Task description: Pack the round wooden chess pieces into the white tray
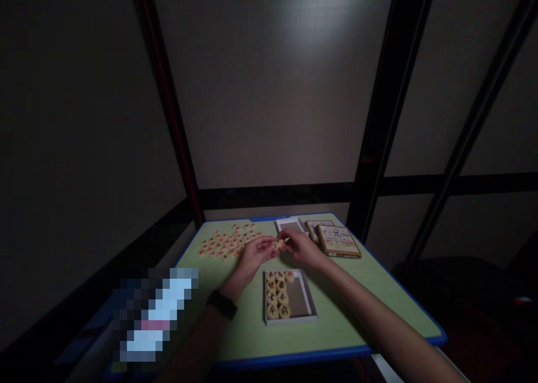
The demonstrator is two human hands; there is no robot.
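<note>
My left hand (255,255) and my right hand (299,247) meet above the green table (336,327), fingers pinched together on a round wooden game piece (278,244) between them. Just below the hands lies an open white box (300,301) with several round pieces (277,293) laid in rows along its left side. A scatter of loose round pieces (225,241) with red and dark marks lies on the table to the left of my left hand. A dark watch band is on my left wrist.
A second white box tray (290,225) lies at the table's far edge. Two printed game boxes (338,241) sit at the far right. The table has a blue rim. Dark frame posts stand behind it. A blurred patch covers the lower left.
</note>
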